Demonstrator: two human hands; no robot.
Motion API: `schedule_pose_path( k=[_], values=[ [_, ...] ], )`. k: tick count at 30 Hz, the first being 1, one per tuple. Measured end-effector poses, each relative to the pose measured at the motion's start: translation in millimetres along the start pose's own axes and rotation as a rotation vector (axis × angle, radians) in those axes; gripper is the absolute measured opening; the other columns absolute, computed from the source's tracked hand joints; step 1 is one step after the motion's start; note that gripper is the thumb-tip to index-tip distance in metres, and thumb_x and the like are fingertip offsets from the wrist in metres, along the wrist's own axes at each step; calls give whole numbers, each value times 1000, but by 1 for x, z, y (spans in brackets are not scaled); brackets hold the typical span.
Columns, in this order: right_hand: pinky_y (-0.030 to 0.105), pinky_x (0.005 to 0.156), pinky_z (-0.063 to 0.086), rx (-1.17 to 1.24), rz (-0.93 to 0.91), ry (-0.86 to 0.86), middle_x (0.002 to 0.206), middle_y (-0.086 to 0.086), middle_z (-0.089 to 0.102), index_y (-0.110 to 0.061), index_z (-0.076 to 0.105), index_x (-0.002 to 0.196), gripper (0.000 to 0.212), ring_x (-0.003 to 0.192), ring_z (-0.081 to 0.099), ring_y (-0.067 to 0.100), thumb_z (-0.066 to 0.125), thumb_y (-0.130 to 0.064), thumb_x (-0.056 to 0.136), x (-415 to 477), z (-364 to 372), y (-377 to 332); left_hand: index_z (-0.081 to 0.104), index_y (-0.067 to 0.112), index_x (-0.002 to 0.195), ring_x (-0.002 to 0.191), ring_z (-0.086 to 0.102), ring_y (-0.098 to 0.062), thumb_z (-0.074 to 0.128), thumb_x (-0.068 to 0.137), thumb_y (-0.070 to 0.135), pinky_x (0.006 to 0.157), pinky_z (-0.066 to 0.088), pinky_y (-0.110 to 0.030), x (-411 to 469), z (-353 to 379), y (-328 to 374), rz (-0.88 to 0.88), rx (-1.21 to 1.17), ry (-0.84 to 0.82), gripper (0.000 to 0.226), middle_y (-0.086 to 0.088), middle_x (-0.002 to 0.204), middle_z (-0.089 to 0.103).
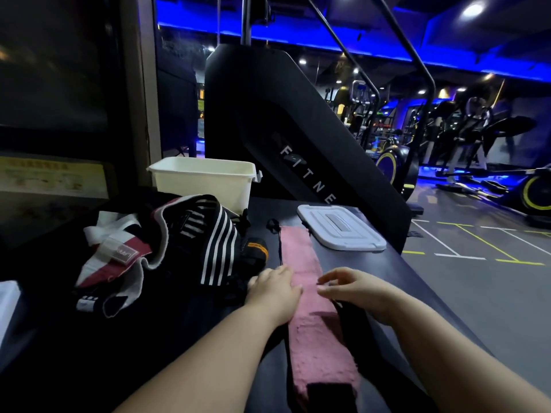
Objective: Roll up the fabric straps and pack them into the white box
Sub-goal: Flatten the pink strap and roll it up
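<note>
Dark table [366, 263] in a blue-lit gym carries a pink strap [319, 347], laid flat and unrolled, running away from the person. On its left edge the left hand [274, 289] presses with straight fingers; over its right edge the right hand [354, 289] has loosely curved fingers, gripping nothing. Whether they touch the strap is unclear. Left of the strap lies a tangled pile of straps [193, 234]. Beyond its far end to the right is a lid [340, 231] and to the left the white box [205, 180].

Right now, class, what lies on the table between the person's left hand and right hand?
In the head view, the pink strap runs lengthwise between the left hand and the right hand, flat on the dark table.
</note>
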State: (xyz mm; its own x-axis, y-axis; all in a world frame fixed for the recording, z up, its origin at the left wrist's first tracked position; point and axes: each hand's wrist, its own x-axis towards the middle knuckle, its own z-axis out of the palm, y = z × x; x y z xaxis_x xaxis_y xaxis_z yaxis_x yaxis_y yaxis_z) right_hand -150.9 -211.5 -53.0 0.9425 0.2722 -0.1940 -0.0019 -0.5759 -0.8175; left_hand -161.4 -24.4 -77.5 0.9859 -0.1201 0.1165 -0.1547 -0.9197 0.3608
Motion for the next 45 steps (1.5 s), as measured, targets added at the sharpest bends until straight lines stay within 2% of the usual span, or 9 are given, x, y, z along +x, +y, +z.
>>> schedule_pose_path(
  k=[6,10,13,17,22,28,35,40,45],
  values=[
    [22,105,38,-333,-111,-67,124,-7,46,-40,55,128,81,116,51,5,80,-66,55,-37,5,6,49,23,135,128,46,-17,49,96,43,106,35,-30,-18,-10,0,37,-159,-8,44,3,140,50],
    [22,104,35,-480,-129,37,123,-5,44,-37,47,138,83,119,44,9,80,-58,65,-44,17,4,23,22,152,148,16,-16,34,99,54,120,11,-37,-29,-14,2,81,5,-212,63,4,162,15],
    [24,102,40,-467,-153,125,116,-6,47,-44,56,121,63,114,48,9,80,-59,65,-51,24,8,11,24,155,150,2,-16,27,100,55,121,1,-39,-37,-12,1,80,68,-269,65,6,163,0],
    [24,80,42,-454,-281,288,92,-10,52,-43,51,78,34,89,49,6,82,-51,66,-66,32,15,43,30,139,140,24,-23,44,96,52,113,21,-35,-50,-11,2,75,-20,-80,49,2,153,29],
    [22,76,46,-245,-332,132,81,-8,60,-39,69,77,10,71,54,-2,79,-37,78,-95,34,18,57,31,110,121,37,-21,61,89,42,106,32,-37,-67,-10,1,92,-180,-3,24,3,117,44],
    [9,87,40,-286,-383,97,100,-9,55,-47,70,98,27,96,55,-1,79,-45,72,-113,35,24,58,37,95,93,48,-9,70,84,28,98,41,-29,-82,-12,-4,150,-347,-21,19,10,105,44],
    [14,65,41,-170,-530,210,83,-8,60,-41,71,74,15,70,55,3,83,-34,68,-128,48,29,72,32,91,101,48,3,72,84,21,84,28,4,-101,-17,-6,237,-389,-58,13,12,114,46],
    [28,75,49,-119,-486,94,86,-14,63,-41,74,82,16,79,62,11,76,-29,72,-144,49,29,74,25,93,86,54,4,73,83,16,80,38,-4,-117,-20,-3,302,-445,-54,14,9,98,55],
    [23,82,48,-140,-460,-7,91,-16,66,-42,74,84,43,87,64,8,67,-1,73,-157,46,31,70,36,77,71,56,-2,73,84,13,72,48,-18,-130,-20,0,300,-559,-82,24,9,82,60]
  ],
)
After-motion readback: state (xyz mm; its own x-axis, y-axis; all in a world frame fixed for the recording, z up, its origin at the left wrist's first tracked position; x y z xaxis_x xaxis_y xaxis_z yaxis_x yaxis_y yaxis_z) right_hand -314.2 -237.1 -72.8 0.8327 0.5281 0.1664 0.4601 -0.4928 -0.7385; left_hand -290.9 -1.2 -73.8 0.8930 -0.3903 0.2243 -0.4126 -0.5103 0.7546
